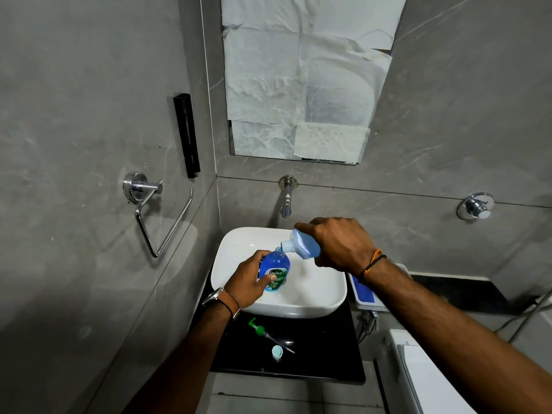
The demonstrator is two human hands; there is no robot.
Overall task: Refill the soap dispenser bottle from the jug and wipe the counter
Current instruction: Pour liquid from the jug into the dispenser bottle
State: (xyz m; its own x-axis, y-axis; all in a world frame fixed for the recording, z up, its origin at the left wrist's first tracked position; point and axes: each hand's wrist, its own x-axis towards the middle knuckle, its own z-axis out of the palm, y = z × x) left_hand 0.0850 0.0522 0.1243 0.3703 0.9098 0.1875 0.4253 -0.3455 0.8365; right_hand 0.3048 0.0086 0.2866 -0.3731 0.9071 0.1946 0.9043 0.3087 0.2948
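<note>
Bottles, two of them: my left hand (246, 279) grips the dispenser bottle (276, 271) over the sink (313, 297), its long axis nearly upright and its open neck pointing up. My right hand (337, 243) wraps round the jug (301, 245), tipped mouth-down to the left, spout at that neck (touching or just above, I cannot tell). One pump (263, 330) and one cap (277, 351) lie on the black counter (313, 354).
</note>
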